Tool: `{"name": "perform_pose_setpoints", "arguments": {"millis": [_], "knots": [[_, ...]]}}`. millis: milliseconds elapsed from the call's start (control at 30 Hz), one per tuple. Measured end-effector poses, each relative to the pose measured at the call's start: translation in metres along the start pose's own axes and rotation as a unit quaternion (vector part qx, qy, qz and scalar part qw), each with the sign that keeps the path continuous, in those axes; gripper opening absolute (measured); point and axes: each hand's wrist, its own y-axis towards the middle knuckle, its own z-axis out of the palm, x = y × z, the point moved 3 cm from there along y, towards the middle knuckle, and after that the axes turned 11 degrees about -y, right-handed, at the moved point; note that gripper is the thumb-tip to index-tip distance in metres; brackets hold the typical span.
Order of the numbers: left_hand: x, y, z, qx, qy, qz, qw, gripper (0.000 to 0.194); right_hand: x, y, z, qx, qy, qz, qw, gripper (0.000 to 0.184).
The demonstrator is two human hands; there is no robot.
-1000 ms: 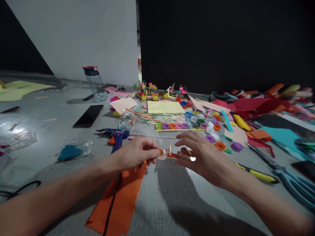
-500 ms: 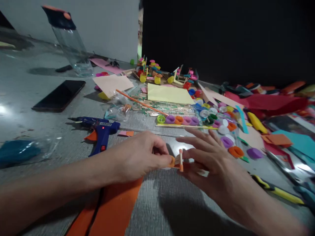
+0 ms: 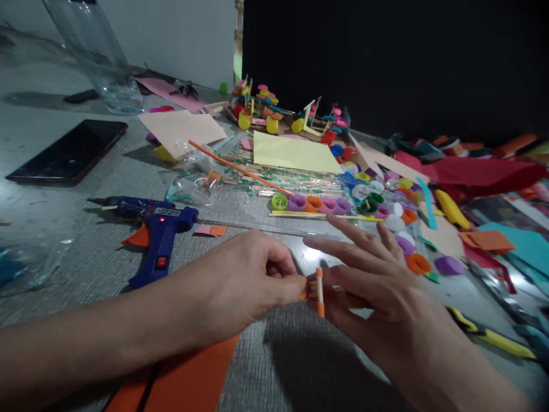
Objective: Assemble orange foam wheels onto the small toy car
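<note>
My left hand (image 3: 253, 277) is closed, thumb and forefinger pinching a small orange piece (image 3: 303, 294) that is mostly covered by the fingertips. Facing it, my right hand (image 3: 381, 286) grips a small craft piece (image 3: 320, 293) between thumb and finger, its other fingers spread out. A short pale stick with orange ends shows on that piece; the rest hides behind my fingers. The two held parts meet or nearly meet; I cannot tell whether they are joined. Orange sheets (image 3: 193, 377) lie under my left forearm.
A blue glue gun (image 3: 160, 229) with a lit red light lies left, near a phone (image 3: 71, 151) and a clear bottle (image 3: 96, 63). Beyond my hands are coloured bottle caps (image 3: 314, 203), bagged sticks (image 3: 283, 177) and papers. A yellow-black cutter (image 3: 489, 335) lies right.
The view has shifted, so the glue gun and phone sit further left. Both hands keep their grips and have drawn closer together; less of the orange piece shows.
</note>
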Motion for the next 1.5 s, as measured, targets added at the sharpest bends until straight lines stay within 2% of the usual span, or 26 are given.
{"name": "perform_pose_setpoints", "arguments": {"millis": [100, 433, 633, 800, 1500], "knots": [[-0.0029, -0.0010, 0.0016, -0.008, -0.008, -0.016, 1.000, 0.026, -0.0005, 0.0001, 0.0002, 0.002, 0.007, 0.004, 1.000, 0.018], [-0.0013, -0.0009, 0.0040, -0.005, -0.009, -0.013, 1.000, 0.022, 0.0008, 0.0017, 0.0013, 0.014, 0.011, 0.001, 1.000, 0.019], [-0.0026, -0.0006, 0.0034, -0.018, 0.011, -0.021, 1.000, 0.027, 0.0004, 0.0002, 0.0018, 0.010, 0.010, 0.007, 1.000, 0.019], [0.0006, -0.0020, 0.0033, 0.002, -0.011, -0.020, 1.000, 0.019, 0.0010, 0.0004, 0.0016, 0.014, 0.012, 0.010, 1.000, 0.018], [0.0041, 0.0003, 0.0032, 0.019, -0.004, -0.003, 1.000, 0.021, 0.0029, 0.0024, 0.0013, 0.016, 0.009, 0.002, 1.000, 0.022]]}}
